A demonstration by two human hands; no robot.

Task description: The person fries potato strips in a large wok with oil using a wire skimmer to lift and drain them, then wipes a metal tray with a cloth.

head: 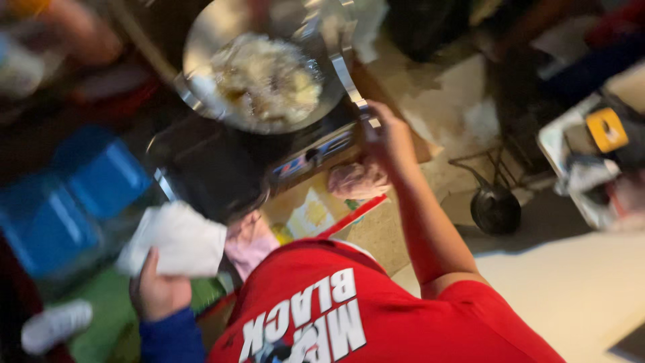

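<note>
A silvery pan of pale, lumpy food sits on a dark portable stove. My right hand reaches out from my red shirt and closes on the end of the pan's metal handle at the stove's right corner. At lower left, my left hand, in a blue sleeve, grips a crumpled white cloth in front of the stove. The picture is blurred by motion.
Blue crates stand at left. A black pan lies on the floor at right, near a tray with a yellow-capped item. Pink cloths lie by the stove. Another person's arm shows at top left.
</note>
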